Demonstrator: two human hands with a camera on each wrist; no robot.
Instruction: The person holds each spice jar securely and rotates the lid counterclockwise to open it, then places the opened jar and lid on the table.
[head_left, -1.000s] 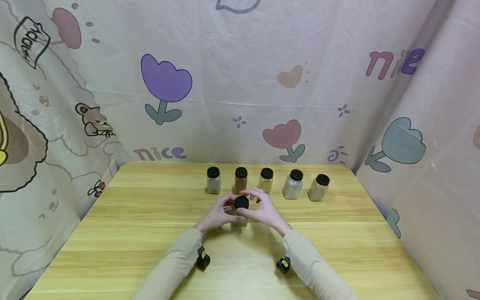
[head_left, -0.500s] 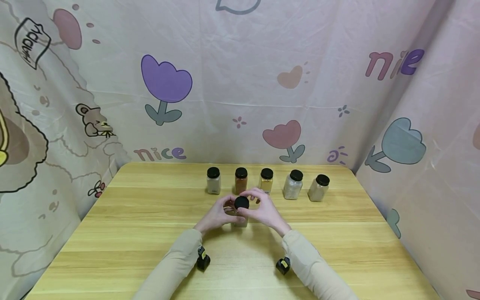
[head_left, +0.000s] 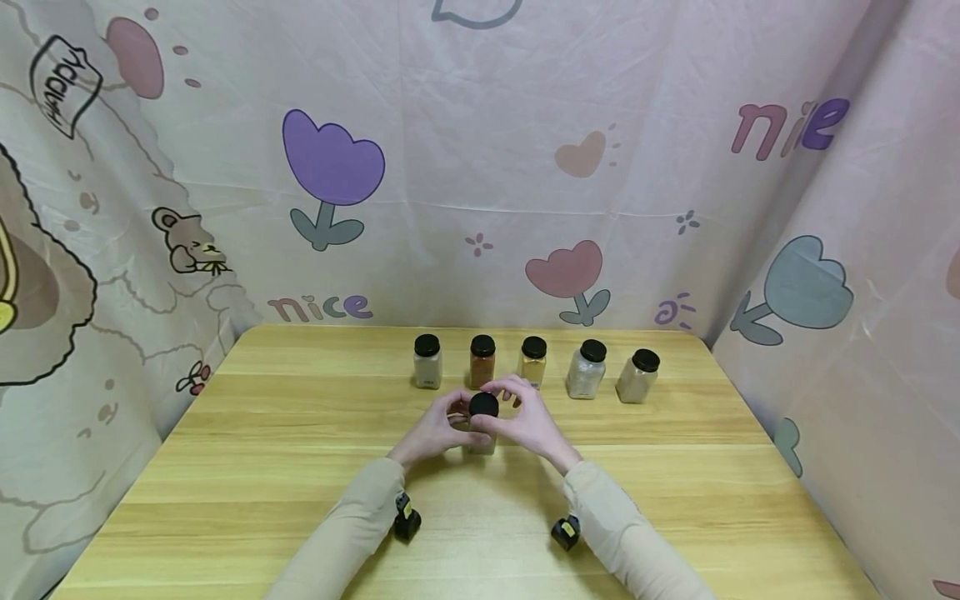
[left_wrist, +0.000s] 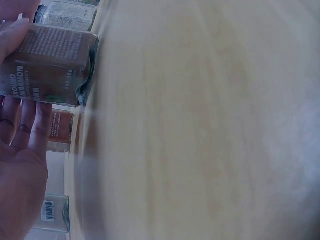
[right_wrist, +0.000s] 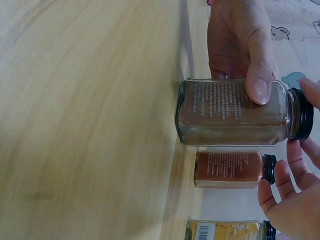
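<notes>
A square glass spice jar (right_wrist: 235,112) of brown powder, labelled ground cinnamon in the left wrist view, stands upright between my hands. My left hand (head_left: 435,429) grips its body, with the thumb (right_wrist: 260,87) on the near side and fingers behind. At the top, my right hand (head_left: 528,421) holds the black screw lid (head_left: 483,405) between thumb and fingers. The lid sits on the jar's neck. Whether the jar's base touches the table cannot be told. Part of the body is hidden by my hands in the head view.
Behind my hands, several black-lidded jars stand in a row: a pale one (head_left: 427,367), a reddish-brown one (head_left: 482,367), a yellow one (head_left: 532,367), a white one (head_left: 586,375) and a beige one (head_left: 636,382). A patterned cloth (head_left: 465,167) hangs behind the wooden table (head_left: 300,400).
My right thumb shifts very slightly leftward along the front of the lid. My left hand, the jar and the row behind stay where they were.
</notes>
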